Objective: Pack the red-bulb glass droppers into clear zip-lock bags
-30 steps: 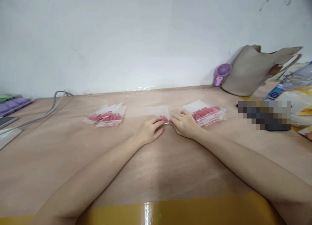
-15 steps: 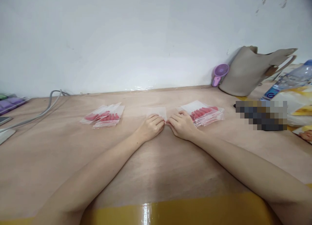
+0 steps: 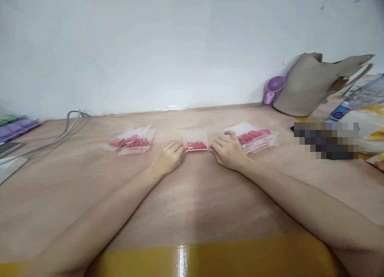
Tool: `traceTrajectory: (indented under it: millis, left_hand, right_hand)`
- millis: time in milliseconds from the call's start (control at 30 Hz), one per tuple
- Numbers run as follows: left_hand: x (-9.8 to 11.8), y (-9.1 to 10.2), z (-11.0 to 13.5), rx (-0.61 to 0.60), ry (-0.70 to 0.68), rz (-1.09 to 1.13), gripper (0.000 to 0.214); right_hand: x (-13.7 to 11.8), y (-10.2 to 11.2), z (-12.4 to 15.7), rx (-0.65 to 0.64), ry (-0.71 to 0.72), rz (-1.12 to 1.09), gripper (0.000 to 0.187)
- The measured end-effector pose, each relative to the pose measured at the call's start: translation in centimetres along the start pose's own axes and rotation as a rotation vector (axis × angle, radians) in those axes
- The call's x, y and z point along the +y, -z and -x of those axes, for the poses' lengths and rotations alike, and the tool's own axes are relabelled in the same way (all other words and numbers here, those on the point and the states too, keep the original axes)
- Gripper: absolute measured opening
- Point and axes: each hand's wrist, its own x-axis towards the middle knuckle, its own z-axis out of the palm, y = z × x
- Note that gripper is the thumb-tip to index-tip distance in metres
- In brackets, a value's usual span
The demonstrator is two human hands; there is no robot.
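A small clear plastic bag (image 3: 195, 138) lies flat on the table between my hands, with several red, finger-shaped pieces along its near edge. My left hand (image 3: 170, 156) pinches the bag's near left corner. At the near right corner, the fingers of my right hand (image 3: 228, 151) are closed on the same bag. To the left lies a pile of similar bags (image 3: 133, 143) with red pieces in them. Another pile of filled bags (image 3: 255, 137) sits just beyond and right of my right hand, which partly hides it.
A purple handheld fan (image 3: 273, 89) and a grey-beige handbag (image 3: 306, 87) stand by the wall at the right. Nearer are a plastic bottle (image 3: 342, 109) and a blurred-out dark object (image 3: 327, 143). A grey cable (image 3: 57, 139) and purple packets (image 3: 19, 127) lie at the left.
My hands have moved apart, the left one further left, along the bag's near edge. The red pieces in the bag, hidden before, now show. The view has shifted slightly.
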Motion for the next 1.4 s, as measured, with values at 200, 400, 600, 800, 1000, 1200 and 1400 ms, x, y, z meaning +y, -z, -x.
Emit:
traceTrajectory:
  millis: [200,400,600,800,1000,1200,1400]
  left_hand:
    - [-0.2,-0.5,0.6,-0.036,0.048,0.064,0.031]
    - [0.1,-0.2,0.4,-0.088,0.007,0.187,0.027]
    - [-1.9,0.9,1.7,-0.189,0.347,0.015,0.04]
    - [-4.9,1.8,5.9,-0.286,0.56,-0.217,0.047]
    - [-4.9,2.3,7.3,-0.25,0.598,-0.189,0.046]
    - [-2.1,1.1,4.6,-0.207,0.488,-0.082,0.038]
    - [4.0,-2.4,-0.7,-0.171,0.467,0.209,0.043]
  right_hand:
    - [0.3,0.2,0.1,-0.013,0.023,-0.043,0.019]
    - [0.2,-0.5,0.4,-0.143,0.001,-0.273,0.024]
    - [1.6,0.2,-0.1,-0.08,0.069,-0.133,0.031]
    - [5.4,2.5,1.7,-0.092,-0.011,-0.018,0.028]
    - [6.4,4.4,3.6,-0.165,-0.26,0.072,0.022]
    - [3.5,4.2,1.3,-0.014,-0.246,-0.012,0.026]
    - [-0.2,1.9,-1.0,-0.176,-0.159,-0.179,0.015]
